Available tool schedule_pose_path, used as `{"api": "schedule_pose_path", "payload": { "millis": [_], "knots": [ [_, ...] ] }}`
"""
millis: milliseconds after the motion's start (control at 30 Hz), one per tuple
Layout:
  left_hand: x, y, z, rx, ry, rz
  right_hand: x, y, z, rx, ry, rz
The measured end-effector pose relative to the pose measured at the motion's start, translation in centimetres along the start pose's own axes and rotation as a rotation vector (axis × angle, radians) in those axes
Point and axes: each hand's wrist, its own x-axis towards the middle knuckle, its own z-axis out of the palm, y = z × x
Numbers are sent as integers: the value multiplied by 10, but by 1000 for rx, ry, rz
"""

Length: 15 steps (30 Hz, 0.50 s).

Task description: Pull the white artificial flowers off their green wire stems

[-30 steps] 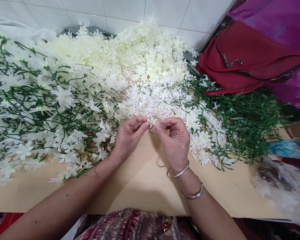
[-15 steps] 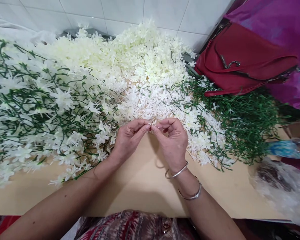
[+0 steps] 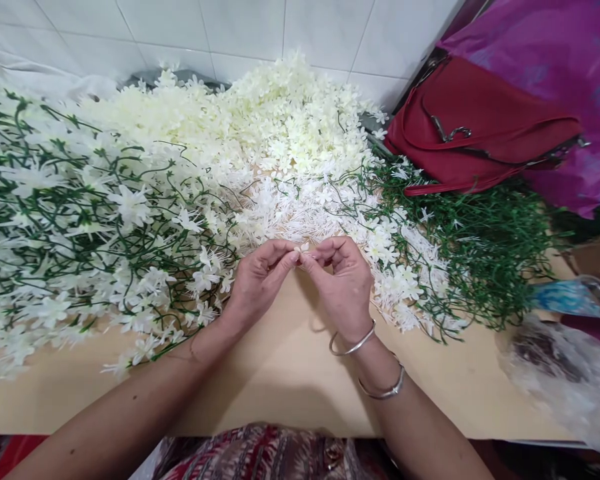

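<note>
My left hand [image 3: 263, 277] and my right hand [image 3: 343, 277] meet fingertip to fingertip above the table, both closed in a pinch. Between them shows a small white artificial flower [image 3: 304, 247], its petals just above the thumbs; the fingers hide the rest. A thin pale strand lies at the right fingertips, too small to make out fully. Just behind the hands is a heap of white stamen pieces [image 3: 290, 210]. Finished-looking white flowers on green stems [image 3: 130, 207] fill the left side, close to my left hand.
Loose cream petals [image 3: 295, 120] are piled at the back against the tiled wall [image 3: 245, 27]. Green stems [image 3: 495, 247] lie at the right, below a red handbag [image 3: 495, 120]. A clear plastic bag [image 3: 575, 380] sits at the table's right end.
White petals now show above the pinched fingertips, where only a tiny pale bit showed before. Both hands stay nearly in place; the view has shifted slightly.
</note>
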Motion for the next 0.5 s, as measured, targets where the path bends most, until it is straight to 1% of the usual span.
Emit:
{"api": "schedule_pose_path", "payload": {
  "millis": [100,200,333,500],
  "knots": [
    [-1,-1,0,9,-10,-19,3,2,-1,88,-6,81],
    [-1,-2,-1,75,-31,18,4,4,-1,126,-5,113],
    [0,-4,-3,139,-47,61,4,5,-1,85,-11,72],
    [1,-4,-4,76,-101,24,6,7,-2,26,-29,-5]
  ]
}}
